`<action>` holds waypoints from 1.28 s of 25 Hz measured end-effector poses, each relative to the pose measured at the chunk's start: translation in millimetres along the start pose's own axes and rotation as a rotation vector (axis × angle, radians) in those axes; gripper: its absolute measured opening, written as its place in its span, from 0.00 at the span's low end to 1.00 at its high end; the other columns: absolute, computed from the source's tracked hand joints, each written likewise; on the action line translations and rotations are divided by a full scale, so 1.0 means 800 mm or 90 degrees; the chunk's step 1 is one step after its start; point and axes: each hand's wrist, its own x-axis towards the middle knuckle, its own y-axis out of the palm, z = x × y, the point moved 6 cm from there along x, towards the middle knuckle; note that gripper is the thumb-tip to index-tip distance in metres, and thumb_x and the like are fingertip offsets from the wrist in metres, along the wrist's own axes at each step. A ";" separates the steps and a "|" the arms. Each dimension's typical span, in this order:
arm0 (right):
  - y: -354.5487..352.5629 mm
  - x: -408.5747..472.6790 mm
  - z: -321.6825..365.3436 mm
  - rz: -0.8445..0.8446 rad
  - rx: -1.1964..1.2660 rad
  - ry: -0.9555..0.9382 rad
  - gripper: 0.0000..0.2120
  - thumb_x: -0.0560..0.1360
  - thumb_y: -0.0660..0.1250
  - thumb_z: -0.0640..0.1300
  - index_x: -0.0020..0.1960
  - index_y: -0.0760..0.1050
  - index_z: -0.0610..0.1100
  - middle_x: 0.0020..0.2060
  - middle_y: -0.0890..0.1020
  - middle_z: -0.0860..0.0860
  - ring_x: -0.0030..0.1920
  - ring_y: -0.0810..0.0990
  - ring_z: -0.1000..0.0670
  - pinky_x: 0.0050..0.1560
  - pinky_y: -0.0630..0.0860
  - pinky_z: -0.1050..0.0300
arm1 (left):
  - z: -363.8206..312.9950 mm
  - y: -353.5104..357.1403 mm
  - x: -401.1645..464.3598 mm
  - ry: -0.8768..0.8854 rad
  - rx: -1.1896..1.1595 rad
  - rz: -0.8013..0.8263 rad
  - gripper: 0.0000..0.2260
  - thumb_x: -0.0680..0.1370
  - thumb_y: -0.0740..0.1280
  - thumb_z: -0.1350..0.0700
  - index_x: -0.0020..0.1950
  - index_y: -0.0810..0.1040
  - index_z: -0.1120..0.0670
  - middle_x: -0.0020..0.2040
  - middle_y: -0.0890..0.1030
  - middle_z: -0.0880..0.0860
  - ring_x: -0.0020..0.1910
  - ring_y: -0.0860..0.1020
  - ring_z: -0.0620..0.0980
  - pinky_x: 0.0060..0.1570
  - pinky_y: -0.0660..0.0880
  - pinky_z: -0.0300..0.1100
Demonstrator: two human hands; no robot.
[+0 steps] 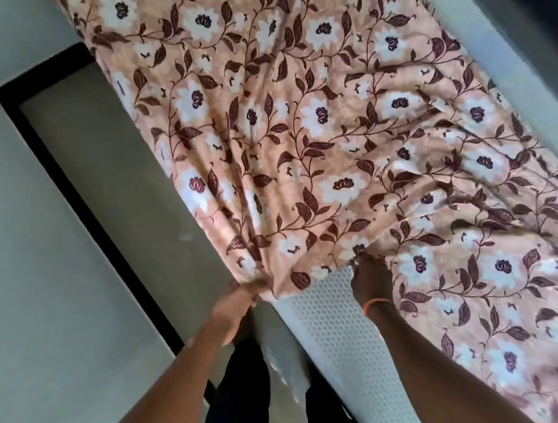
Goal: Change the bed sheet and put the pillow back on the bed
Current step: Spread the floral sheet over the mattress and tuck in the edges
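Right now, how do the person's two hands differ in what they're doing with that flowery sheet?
The left hand bunches the floral sheet off the bed's edge; the right hand pinches its hem over the bare white mattress. Only the right wrist wears an orange band. Both grip the same sheet.

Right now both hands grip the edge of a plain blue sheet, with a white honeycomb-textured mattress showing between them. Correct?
Not quite. The head view shows the sheet is peach with white flowers and brown leaves. Left hand and right hand do grip its edge, the mattress exposed between them.

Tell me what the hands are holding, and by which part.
Both hands, left hand and right hand, grip the floral bed sheet at its near edge.
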 end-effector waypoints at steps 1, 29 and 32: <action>0.001 -0.010 -0.009 0.003 0.088 -0.034 0.17 0.71 0.66 0.32 0.58 0.80 0.41 0.49 0.84 0.40 0.49 0.82 0.38 0.48 0.79 0.47 | 0.009 0.006 -0.004 0.006 -0.009 -0.009 0.14 0.62 0.74 0.53 0.46 0.82 0.55 0.36 0.81 0.49 0.32 0.69 0.46 0.30 0.63 0.37; 0.031 -0.298 -0.247 -0.217 0.346 0.088 0.09 0.75 0.61 0.41 0.49 0.78 0.40 0.48 0.78 0.42 0.49 0.79 0.38 0.46 0.73 0.53 | 0.343 0.132 -0.166 0.020 -0.553 0.080 0.12 0.76 0.67 0.59 0.57 0.82 0.59 0.52 0.85 0.57 0.44 0.85 0.51 0.36 0.82 0.41; 0.065 -0.298 -0.273 -0.070 0.457 0.106 0.24 0.77 0.54 0.58 0.53 0.77 0.39 0.49 0.82 0.44 0.51 0.81 0.41 0.50 0.76 0.52 | 0.379 0.163 -0.166 -0.035 -0.490 0.078 0.13 0.74 0.69 0.60 0.58 0.82 0.61 0.51 0.85 0.59 0.44 0.86 0.52 0.37 0.82 0.43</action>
